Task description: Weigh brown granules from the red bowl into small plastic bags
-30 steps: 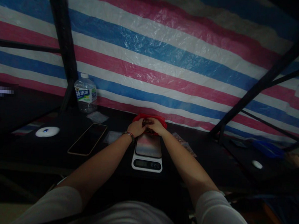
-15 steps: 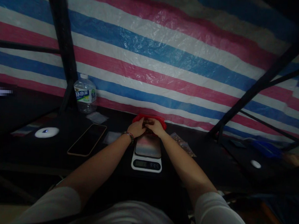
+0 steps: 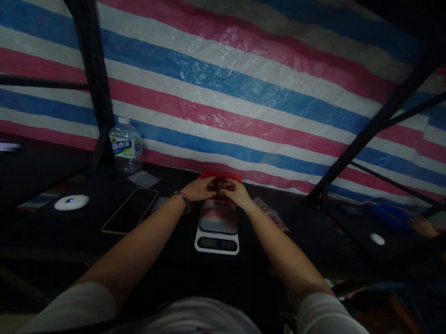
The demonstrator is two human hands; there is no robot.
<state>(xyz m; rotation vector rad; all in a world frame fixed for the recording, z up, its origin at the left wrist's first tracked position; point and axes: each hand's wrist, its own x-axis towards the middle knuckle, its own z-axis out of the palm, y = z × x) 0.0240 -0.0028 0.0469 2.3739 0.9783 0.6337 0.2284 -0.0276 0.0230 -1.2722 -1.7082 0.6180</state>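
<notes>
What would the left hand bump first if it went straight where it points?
The left hand would probably meet the small brown things first, with the right hand beyond them, though depth is unclear.

Far sheet (image 3: 248, 108) is showing slanting bands of pinkish red, white and blue; table (image 3: 305, 241) is reading black. Mid-scene, scale (image 3: 216, 250) is presenting a white body with a black panel, and red plastic (image 3: 222, 176) is standing out beyond. Left, bottle label (image 3: 125, 149) is displaying blue, white and green; near sleeves (image 3: 77, 304) are appearing white.
</notes>
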